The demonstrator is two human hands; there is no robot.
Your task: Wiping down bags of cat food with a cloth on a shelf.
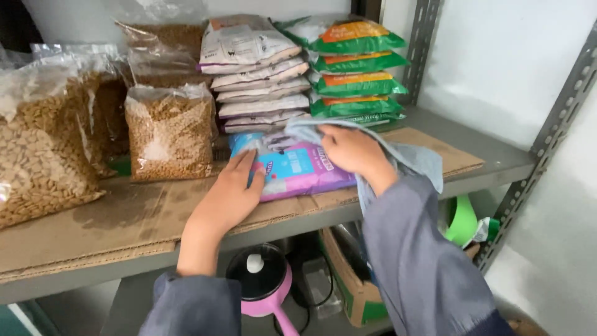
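The left hand (229, 193) lies flat, fingers spread, on the near end of a blue and purple packet (298, 171) lying on the cardboard-lined shelf (497, 163), while the right hand (353, 149) has its grip clamped on a grey-blue cloth (416, 158) pressed onto the packet's top. Behind the packet stand a stack of white bags (258, 74) and a stack of green and orange bags (356, 68); clear bags of brown pellets (169, 134) stand to the left.

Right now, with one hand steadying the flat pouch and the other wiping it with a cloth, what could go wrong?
1. The purple and blue pouch lies near the shelf edge; a hard wipe by the right hand might slide it off, though the left hand holds its end.
2. The grey cloth hangs beside the stack of green bags and could snag or nudge it.
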